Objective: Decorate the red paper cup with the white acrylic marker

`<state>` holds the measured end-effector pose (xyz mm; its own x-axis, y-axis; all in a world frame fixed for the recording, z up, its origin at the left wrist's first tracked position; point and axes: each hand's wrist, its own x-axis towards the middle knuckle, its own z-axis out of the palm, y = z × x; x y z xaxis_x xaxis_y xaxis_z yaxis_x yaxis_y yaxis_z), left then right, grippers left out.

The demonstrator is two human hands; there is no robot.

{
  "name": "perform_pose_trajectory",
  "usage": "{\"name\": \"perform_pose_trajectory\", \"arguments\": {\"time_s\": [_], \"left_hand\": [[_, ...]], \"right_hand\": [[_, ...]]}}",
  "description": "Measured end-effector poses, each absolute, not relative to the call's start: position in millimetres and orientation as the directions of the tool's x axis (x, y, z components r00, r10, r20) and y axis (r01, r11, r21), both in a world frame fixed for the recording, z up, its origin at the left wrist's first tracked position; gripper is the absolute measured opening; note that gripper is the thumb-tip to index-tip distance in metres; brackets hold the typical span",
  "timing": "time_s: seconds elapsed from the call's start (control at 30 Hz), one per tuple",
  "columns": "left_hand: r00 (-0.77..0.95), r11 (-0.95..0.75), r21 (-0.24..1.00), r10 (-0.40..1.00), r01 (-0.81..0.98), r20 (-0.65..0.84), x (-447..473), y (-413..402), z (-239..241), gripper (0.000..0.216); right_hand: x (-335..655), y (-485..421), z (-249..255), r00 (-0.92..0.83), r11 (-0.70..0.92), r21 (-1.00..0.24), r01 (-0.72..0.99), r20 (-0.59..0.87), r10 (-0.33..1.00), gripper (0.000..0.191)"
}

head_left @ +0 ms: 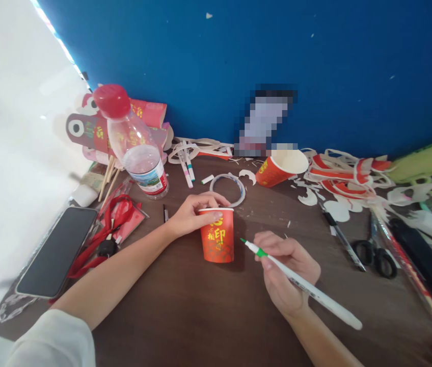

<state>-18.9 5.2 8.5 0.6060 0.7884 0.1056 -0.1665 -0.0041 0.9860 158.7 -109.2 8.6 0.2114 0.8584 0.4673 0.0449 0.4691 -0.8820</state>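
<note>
A red paper cup (218,242) with yellow characters stands upright on the dark table in front of me. My left hand (196,213) is closed around its rim, thumb on the near side and fingers at the back. In my right hand (288,270) is a white marker pen (315,295) with a green tip, uncapped and pointing left at the cup. A small gap separates the tip from the cup's side. Just behind the cup lies a roll of tape (243,191). A second red paper cup (271,172) leans tilted further back, its pale inside showing.
At left stand a clear bottle with a red cap (135,137), a phone (57,252) and a red lanyard (101,250). Scissors (376,255), a pen (342,239) and a black case (426,265) lie at right. Paper scraps (338,210) line the blue partition (200,66).
</note>
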Motion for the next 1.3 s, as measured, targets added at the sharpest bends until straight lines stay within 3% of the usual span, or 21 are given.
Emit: {"name": "perform_pose_trajectory", "arguments": {"time_s": [0.23,0.47,0.83,1.13,1.3], "left_hand": [[0.588,0.06,0.984,0.808,-0.166,0.049,-16,2,7,0.038],[0.573,0.108,0.973,0.819,-0.205,0.03,-15,2,7,0.035],[0.569,0.126,0.972,0.822,-0.198,0.01,-14,1,10,0.039],[0.577,0.124,0.967,0.816,-0.224,0.029,-15,3,9,0.033],[0.576,0.135,0.964,0.817,-0.229,0.023,-14,2,8,0.036]], "right_hand": [[154,-111,22,0.089,0.493,-0.846,0.201,0.517,0.851,0.01],[150,-111,22,0.043,0.467,-0.853,0.232,0.489,0.871,0.013],[144,-112,25,0.081,0.413,-0.851,0.324,0.46,0.884,0.013],[150,-113,18,0.099,0.4,-0.902,0.163,0.418,0.903,0.012],[151,-113,15,0.114,0.408,-0.898,0.165,0.428,0.896,0.011]]}}
